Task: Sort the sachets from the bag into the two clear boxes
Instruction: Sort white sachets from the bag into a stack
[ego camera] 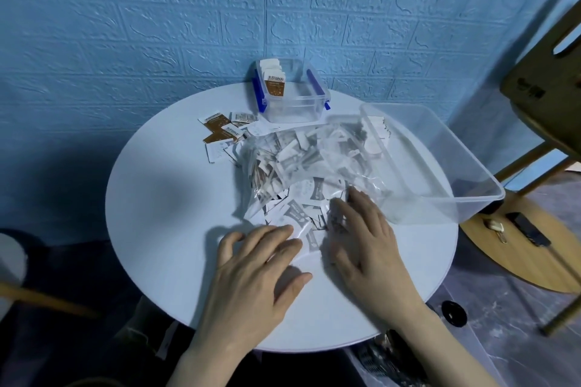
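A clear plastic bag [314, 163] full of white and brown sachets lies in the middle of the round white table [163, 198]. Several white sachets [298, 214] spill from its near end. My left hand [251, 267] rests flat on the table with its fingertips touching those sachets. My right hand [361, 236] lies with straight fingers on the bag's near end. A small clear box with blue clips [301, 104] stands at the back and holds upright brown sachets [275, 85]. A large clear box [440, 173] stands at the right with a few sachets inside.
Several loose brown and white sachets [223, 132] lie on the table left of the small box. A wooden chair [547, 94] and a round wooden stool [518, 248] with small items stand to the right. The blue wall is just behind the table.
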Tool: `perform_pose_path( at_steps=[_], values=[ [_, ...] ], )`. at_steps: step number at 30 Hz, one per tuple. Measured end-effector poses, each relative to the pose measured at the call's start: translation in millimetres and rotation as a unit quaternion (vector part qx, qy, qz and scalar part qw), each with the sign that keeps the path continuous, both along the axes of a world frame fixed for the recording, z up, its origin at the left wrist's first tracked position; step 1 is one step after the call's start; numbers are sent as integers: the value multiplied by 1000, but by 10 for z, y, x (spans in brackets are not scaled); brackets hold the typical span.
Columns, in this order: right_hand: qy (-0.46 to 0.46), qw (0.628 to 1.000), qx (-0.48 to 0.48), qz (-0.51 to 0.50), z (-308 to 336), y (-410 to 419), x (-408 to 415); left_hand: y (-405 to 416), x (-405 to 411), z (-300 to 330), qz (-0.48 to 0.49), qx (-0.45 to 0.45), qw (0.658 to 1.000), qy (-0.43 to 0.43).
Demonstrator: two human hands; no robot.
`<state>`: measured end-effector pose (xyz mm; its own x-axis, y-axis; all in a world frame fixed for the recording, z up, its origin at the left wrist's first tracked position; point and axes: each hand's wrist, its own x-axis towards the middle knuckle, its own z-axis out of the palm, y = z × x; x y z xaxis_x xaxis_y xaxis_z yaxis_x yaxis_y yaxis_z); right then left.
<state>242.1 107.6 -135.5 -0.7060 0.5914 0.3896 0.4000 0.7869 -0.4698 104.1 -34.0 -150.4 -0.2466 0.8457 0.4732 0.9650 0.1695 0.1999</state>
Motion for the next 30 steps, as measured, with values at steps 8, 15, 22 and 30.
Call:
perform_pose_path(
  at_steps=[8,15,22,30],
  values=[
    [34,995,-23,87,-118,-188,37,-19,4,0,-61,82,994,-37],
    [85,995,-49,23,5,-148,75,-43,-18,-15,24,90,994,-51],
    [23,992,-67,106,-31,-220,-63,-44,-31,-14,29,77,994,-66],
    [16,993,-65,96,-42,-262,-62,-90,-36,-8,68,51,993,-79]
  ],
)
